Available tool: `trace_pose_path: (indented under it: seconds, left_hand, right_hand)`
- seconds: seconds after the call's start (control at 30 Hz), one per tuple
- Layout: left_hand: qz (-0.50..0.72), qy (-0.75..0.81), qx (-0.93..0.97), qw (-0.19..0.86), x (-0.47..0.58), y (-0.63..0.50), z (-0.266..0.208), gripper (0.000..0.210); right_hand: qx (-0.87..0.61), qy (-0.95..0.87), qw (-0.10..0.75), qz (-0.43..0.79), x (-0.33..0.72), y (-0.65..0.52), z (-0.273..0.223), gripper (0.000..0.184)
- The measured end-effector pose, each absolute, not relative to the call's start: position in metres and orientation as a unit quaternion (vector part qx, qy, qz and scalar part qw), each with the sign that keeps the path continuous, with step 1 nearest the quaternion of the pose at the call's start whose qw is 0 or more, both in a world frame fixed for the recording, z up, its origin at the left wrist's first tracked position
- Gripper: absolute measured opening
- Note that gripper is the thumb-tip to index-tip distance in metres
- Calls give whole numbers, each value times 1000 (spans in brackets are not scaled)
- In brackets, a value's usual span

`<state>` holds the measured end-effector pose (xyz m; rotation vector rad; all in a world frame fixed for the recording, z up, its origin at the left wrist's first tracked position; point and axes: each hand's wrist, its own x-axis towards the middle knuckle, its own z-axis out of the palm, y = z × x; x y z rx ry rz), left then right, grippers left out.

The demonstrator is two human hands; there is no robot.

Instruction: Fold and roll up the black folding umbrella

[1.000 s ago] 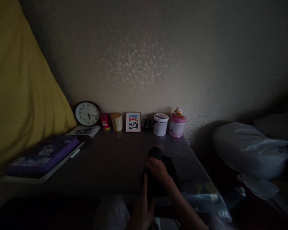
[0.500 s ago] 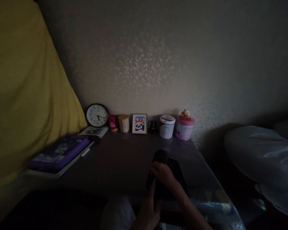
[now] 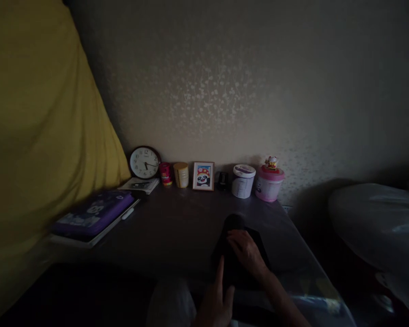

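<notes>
One dark object lies near the front edge of the table, towards its right corner. Our right hand lies over it, fingers curled; in this gloom we cannot tell whether they clamp it. Our left hand is just beside it, thumb and outstretched index finger apart. Along the back edge we see a clock, a picture frame and a pink-lidded tub.
</notes>
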<state>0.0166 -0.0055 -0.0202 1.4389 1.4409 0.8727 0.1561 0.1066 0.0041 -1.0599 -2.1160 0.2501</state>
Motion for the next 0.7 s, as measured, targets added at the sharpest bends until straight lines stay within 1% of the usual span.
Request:
trace_pose_path:
  seconds: [0.1,0.2,0.27,0.37,0.43,0.53,0.7]
  left_hand:
    - [355,563,600,444,14,-5,-22,64]
    - [364,555,608,436,13,-6,-24,63]
    - [353,554,614,436,12,-6,-26,63]
    - [338,558,618,439,13,-5,-30,63]
    - [341,562,612,439,13,-4,-32,62]
    - [358,563,605,434,13,-5,-34,61]
    - [361,556,605,441,11,-7,-28,61]
  right_hand:
    - [-437,-827,349,54,159,135,-2,24]
    - [-507,-789,347,17,161,153,-3,28]
    - [-515,-782,350,9,160,154,-3,28]
    - [-467,-816,339,27,157,147,-5,26]
    - [-466,-817,337,38,158,147,-6,27]
    - [-535,-764,358,51,170,152,-4,29]
    - [-657,-639,383,119,217,143,-1,31]
